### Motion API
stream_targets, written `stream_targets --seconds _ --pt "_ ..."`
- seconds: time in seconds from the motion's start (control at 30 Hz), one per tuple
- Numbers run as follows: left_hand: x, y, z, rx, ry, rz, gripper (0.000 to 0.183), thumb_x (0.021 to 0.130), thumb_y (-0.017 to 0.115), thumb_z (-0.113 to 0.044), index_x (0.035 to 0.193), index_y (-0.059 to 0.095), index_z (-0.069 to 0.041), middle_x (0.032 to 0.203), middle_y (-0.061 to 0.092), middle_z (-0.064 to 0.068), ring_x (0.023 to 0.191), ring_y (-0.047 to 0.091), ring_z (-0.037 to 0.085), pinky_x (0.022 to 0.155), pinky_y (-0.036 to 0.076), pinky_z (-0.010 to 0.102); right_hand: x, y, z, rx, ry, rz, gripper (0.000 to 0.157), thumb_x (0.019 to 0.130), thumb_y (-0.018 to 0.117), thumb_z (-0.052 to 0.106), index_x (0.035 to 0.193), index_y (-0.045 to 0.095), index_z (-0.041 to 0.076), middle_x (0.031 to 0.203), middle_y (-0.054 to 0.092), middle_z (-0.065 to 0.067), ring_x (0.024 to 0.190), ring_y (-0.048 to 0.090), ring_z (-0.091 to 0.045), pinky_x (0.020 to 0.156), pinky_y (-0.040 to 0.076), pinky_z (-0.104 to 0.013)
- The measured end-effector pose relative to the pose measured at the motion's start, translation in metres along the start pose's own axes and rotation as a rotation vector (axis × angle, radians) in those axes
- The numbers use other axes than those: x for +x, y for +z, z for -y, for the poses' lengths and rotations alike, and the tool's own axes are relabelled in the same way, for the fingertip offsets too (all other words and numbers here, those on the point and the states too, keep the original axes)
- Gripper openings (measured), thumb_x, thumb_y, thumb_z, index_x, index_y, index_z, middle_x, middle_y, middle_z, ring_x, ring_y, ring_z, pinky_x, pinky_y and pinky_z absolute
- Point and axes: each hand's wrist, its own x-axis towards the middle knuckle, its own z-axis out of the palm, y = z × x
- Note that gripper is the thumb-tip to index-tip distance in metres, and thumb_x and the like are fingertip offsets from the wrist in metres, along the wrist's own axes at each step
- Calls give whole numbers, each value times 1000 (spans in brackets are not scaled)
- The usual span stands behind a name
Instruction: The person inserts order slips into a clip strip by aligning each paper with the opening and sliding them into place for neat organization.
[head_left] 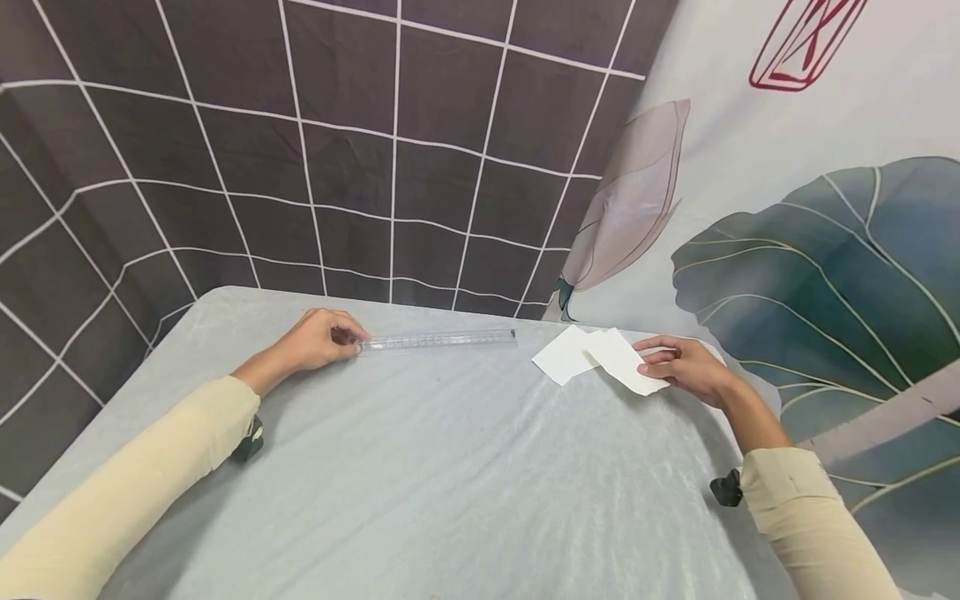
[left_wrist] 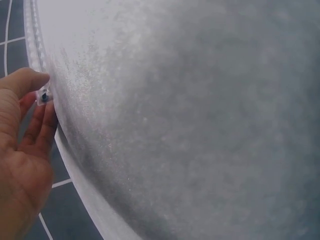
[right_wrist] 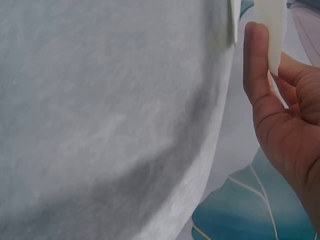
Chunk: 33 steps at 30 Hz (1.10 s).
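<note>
Near the far left of the table, my left hand (head_left: 318, 340) pinches one end of a long, narrow, clear plastic strip (head_left: 438, 339) with a row of segments along it. Its free end points right and carries a small dark spot; the left wrist view shows another dark spot at the pinched end of the strip (left_wrist: 44, 95). At the far right, my right hand (head_left: 690, 368) holds a white piece of paper (head_left: 626, 362) between thumb and fingers. A second white piece (head_left: 561, 354) lies beside it on the table, partly overlapped by the held one.
A pale grey cloth covers the table (head_left: 450, 467). Behind it hangs a dark cloth with a white grid (head_left: 345, 167). On the right is a white hanging (head_left: 720, 133) printed with large leaves, close to the right arm.
</note>
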Motion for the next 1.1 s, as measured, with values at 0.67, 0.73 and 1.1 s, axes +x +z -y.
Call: stream_targets --seconds 0.67,0.73,1.1 --pt "-1 -1 -5 30 -12 16 20 90 84 4 107 89 -6 114 85 14 97 77 21 91 66 37 12 23 20 90 -15 12 72 103 82 14 165 49 -3 112 74 9 99 70 0 83 59 -21" --pt "-1 -1 -6 27 -15 16 20 90 84 4 107 89 -6 113 85 14 97 77 22 92 66 39 13 26 22 92 -15 9 72 103 82 15 165 49 -3 111 73 8 99 70 -1 82 58 -20" --pt "-1 -1 -6 26 -5 15 20 89 83 4 106 89 -6 110 85 13 96 76 20 88 64 27 17 45 34 121 -15 2 69 103 82 15 163 52 -2 107 71 9 96 67 -2 77 53 -19"
